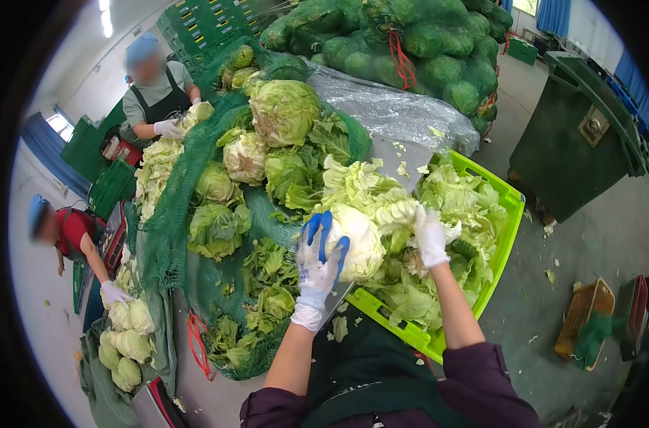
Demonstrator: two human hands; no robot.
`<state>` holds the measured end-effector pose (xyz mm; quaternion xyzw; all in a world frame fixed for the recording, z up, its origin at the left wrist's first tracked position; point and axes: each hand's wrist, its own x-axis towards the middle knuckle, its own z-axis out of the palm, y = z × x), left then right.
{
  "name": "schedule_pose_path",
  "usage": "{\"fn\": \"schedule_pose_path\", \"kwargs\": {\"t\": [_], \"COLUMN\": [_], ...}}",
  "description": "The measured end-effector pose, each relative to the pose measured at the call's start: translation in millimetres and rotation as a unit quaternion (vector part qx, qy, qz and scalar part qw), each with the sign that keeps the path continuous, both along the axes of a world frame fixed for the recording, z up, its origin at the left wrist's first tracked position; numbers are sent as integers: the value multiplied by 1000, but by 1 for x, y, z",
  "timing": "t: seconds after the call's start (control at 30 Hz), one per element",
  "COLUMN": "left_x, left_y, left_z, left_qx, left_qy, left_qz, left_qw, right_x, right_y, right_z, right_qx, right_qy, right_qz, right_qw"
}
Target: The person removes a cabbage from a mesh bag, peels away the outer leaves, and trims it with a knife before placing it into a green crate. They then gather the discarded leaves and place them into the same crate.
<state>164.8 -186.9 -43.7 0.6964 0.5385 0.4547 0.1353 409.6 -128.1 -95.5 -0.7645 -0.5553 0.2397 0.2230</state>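
A pale, trimmed cabbage head [360, 244] rests at the middle of the view, with my left hand [317, 260] in a white and blue glove spread against its left side. My right hand [431, 239], in a white glove, is closed on leaf pieces [403, 214] to the right of the head, above the crate. Under it a bright green crate [511, 221] holds many loose cabbage leaves [460, 200]. Left of my hands, untrimmed cabbages [285, 113] lie on green netting [196, 278], and several loose outer leaves are scattered there.
Two people in blue caps work at the left with cabbages [132, 335]. Netted cabbage sacks [424, 50] are piled at the back beside plastic sheeting [388, 103]. A dark green bin [577, 135] and an orange basket [584, 321] stand at the right.
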Motion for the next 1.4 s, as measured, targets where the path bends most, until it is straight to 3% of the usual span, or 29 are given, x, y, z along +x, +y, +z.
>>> {"fn": "schedule_pose_path", "kwargs": {"t": [0.07, 0.1, 0.17, 0.23, 0.43, 0.57, 0.63, 0.7, 0.77, 0.83, 0.87, 0.9, 0.93, 0.97, 1.0, 1.03, 1.1, 1.13, 1.17, 1.23, 1.27, 1.3, 1.33, 1.4], "left_x": [3, 4, 6, 10, 16, 27, 30, 24, 13, 4, 1, -4, -7, -10, -19, -18, -10, 3, -7, 0, -10, -5, -5, 5], "left_y": [0, 1, 4, 2, -2, -6, -15, -22, -29, -24, -21, -14, -12, -12, -10, -14, -30, -53, -49, -75, -81, -87, -81, -62], "left_z": [3, 3, 5, 8, 12, 16, 14, 3, -9, -13, -8, -10, -7, -6, -8, -6, 12, 33, 6, 10, -17, 4, 14, 42], "left_qx": [3, 2, -3, -4, 9, -4, -8, 59, 55, 37, 3, -17, -42, -68, -67, -70, -96, -71, -127, -207, -231, -217, -160, 12], "left_qy": [28, 27, 6, 34, 80, 98, 98, 105, 88, -20, -86, -155, -273, -387, -258, -255, -313, -287, -432, -519, -487, -354, -227, 9], "left_qz": [-2, 0, 1, 6, 30, 64, 72, 45, 29, 4, -9, -31, -58, -83, -34, -33, -37, -54, -67, -94, -92, -98, -81, -38], "left_qw": [1000, 1000, 1000, 999, 996, 993, 993, 992, 994, 999, 996, 987, 959, 916, 963, 964, 944, 954, 890, 824, 837, 904, 957, 999], "right_x": [-18, -27, -51, -67, -69, -58, -44, -26, -27, -24, -31, -48, -58, -70, -88, -115, -128, -118, -100, -58, -35, -21, -14, -6], "right_y": [-41, -54, -81, -84, -57, -33, -10, 23, 19, 14, 7, -35, -57, -82, -102, -115, -114, -105, -94, -62, -42, -31, -24, -21], "right_z": [26, 33, 57, 49, 54, 47, 28, -23, -26, -23, -43, 5, 2, 7, 11, 1, 40, 47, 52, 66, 63, 62, 66, 69], "right_qx": [288, 353, 288, 222, 149, 137, 59, 73, 85, 27, 101, 83, 127, 98, 42, 26, 62, 55, 49, 72, 59, 47, 38, 28], "right_qy": [104, 41, 54, -10, -35, 33, 95, 54, 107, 171, 179, 299, 344, 419, 515, 530, 566, 548, 530, 501, 459, 413, 385, 352], "right_qz": [-55, -5, 105, 156, 149, 135, 93, 96, 115, 95, 52, -35, -86, -82, -46, -45, -26, -6, 13, 44, 102, 158, 166, 173], "right_qw": [950, 935, 950, 963, 977, 981, 989, 991, 984, 980, 977, 950, 926, 899, 855, 847, 822, 834, 846, 862, 881, 896, 907, 919]}}
